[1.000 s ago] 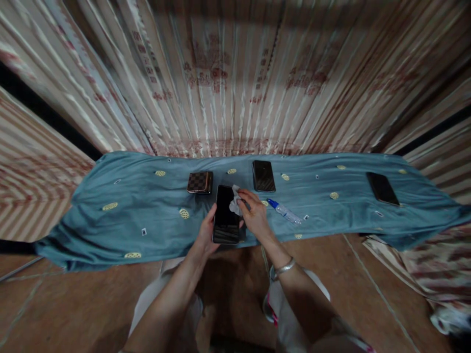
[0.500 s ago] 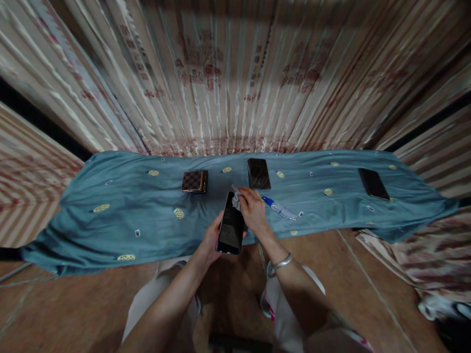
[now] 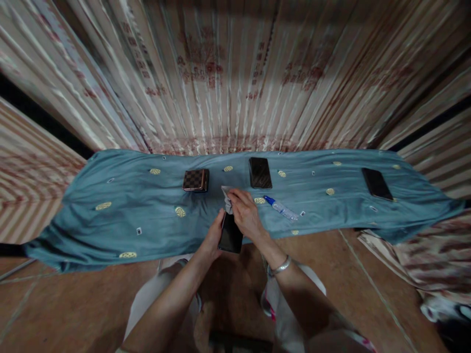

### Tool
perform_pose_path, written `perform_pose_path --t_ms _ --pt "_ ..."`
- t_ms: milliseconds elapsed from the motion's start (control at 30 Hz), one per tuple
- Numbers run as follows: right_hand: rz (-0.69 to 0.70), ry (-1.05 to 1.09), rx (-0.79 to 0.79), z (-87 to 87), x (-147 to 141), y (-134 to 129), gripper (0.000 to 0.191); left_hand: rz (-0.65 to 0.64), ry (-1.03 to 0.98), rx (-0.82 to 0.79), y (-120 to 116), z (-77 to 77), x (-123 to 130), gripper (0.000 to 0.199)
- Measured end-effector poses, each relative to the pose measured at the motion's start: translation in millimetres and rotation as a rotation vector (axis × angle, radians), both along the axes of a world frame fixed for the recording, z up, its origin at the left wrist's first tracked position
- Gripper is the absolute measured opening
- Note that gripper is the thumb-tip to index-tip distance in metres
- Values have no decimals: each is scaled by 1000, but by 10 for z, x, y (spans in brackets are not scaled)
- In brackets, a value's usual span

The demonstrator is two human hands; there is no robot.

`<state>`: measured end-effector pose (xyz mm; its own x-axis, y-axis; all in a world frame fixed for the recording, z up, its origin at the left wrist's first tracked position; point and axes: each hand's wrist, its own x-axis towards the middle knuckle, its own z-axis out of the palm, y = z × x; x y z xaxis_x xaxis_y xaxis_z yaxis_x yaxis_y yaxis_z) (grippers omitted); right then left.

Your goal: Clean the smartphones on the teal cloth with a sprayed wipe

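My left hand (image 3: 214,234) is closed round the lower left side of a black smartphone (image 3: 230,236), its dark screen facing up toward me. Over the phone's upper end, my right hand (image 3: 245,213) pinches a crumpled light-grey cloth (image 3: 228,201) against or just above the screen; exact contact is hidden by the fingers. Part of the phone's top lies behind the cloth and right hand. Just right of my right hand, a clear spray bottle with a blue cap (image 3: 281,208) lies on its side.
A teal patterned cloth (image 3: 147,235) covers the narrow table. On it lie a brown checkered wallet (image 3: 194,180), a black phone-like device (image 3: 260,172) behind my hands and another flat dark device (image 3: 377,183) far right. A striped curtain (image 3: 228,98) hangs behind the table.
My right hand has moved the grey cloth slightly left and down across the phone's top end. The phone's screen, showing faint content before, now looks plain dark. My left hand keeps its hold.
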<state>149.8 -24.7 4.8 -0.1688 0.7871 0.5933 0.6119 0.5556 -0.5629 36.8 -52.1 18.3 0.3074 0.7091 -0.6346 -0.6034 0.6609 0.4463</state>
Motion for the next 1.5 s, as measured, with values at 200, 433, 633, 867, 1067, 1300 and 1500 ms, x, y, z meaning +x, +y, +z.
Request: perform_pose_path --t_ms 200,433,633,867,1067,1300,1500 --pt "76 11 0 30 -134 -123 41 97 -111 56 91 46 -40 53" --pt "137 0 26 62 -264 -266 33 212 -25 78 171 55 -136 52" --pt "160 11 8 98 -373 -378 28 171 -72 76 233 51 -252 67" --pt "184 -16 -15 125 -418 -452 26 245 -125 86 343 155 -343 76" --pt "117 -26 -2 -12 -214 -451 26 245 -113 141 354 142 -356 50" --pt "38 75 -94 -94 -151 -450 25 219 -98 176 350 157 -366 45" --pt "-52 185 -235 -78 -90 -365 27 171 -72 144 290 165 -302 44"
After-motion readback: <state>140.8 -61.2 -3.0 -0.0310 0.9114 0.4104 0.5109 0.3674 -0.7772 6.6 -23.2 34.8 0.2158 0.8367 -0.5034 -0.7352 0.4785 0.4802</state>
